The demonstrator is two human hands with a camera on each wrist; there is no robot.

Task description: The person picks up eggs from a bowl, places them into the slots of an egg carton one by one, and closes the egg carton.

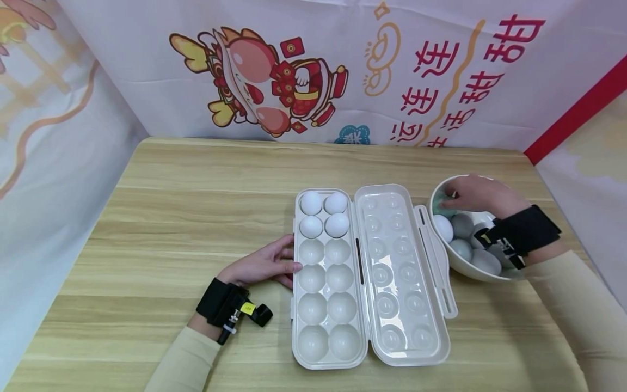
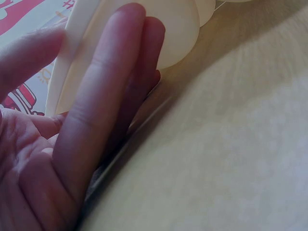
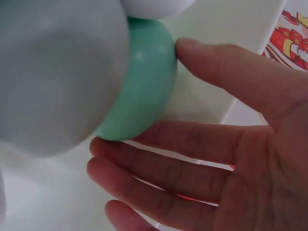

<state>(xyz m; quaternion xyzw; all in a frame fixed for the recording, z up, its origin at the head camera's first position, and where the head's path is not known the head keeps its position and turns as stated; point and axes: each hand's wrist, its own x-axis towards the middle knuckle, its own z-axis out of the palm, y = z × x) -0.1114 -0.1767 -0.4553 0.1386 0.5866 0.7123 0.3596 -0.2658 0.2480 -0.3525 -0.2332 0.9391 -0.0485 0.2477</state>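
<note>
An off-white plastic egg box (image 1: 313, 310) lies with its lid (image 1: 392, 272) folded out to the right. White eggs (image 1: 311, 203) fill the two far rows of cups; the nearer cups hold nothing. At the box's left edge, my left hand (image 1: 262, 265) holds the side, thumb on the rim and fingers against the outer wall. My right hand (image 1: 482, 195) reaches into a white bowl (image 1: 458, 268). There its thumb and fingertips pinch a green egg (image 3: 147, 79), which rests beside a large grey egg (image 3: 57, 77) in the right wrist view.
White, grey and pale eggs (image 1: 486, 262) sit in the bowl under my right wrist. A carry handle (image 1: 438, 258) juts from the lid's right side close to the bowl. Behind the wooden table (image 1: 196, 207) hangs a printed cloth (image 1: 147, 54).
</note>
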